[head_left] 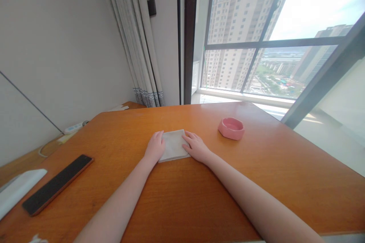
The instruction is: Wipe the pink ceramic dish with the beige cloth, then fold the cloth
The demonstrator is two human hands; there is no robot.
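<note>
A folded pale grey cloth (pixel 173 145) lies flat on the wooden table, with its layered edges showing at the near side. My left hand (pixel 155 147) rests along the cloth's left edge, fingers stretched forward and touching it. On the opposite side, my right hand (pixel 196 147) has its fingers apart, their tips lying on the cloth's right edge. Neither hand lifts the cloth. To the right of my right hand, and apart from it, sits a pink angular bowl (pixel 231 129).
The brown wooden table (pixel 182 205) has a long black-topped bar (pixel 57 184) at left, beside a white object (pixel 21 188) cut off by the frame. A power strip (pixel 74 127) lies beyond the left edge. A curtain (pixel 139 38) and large window (pixel 256 45) stand behind.
</note>
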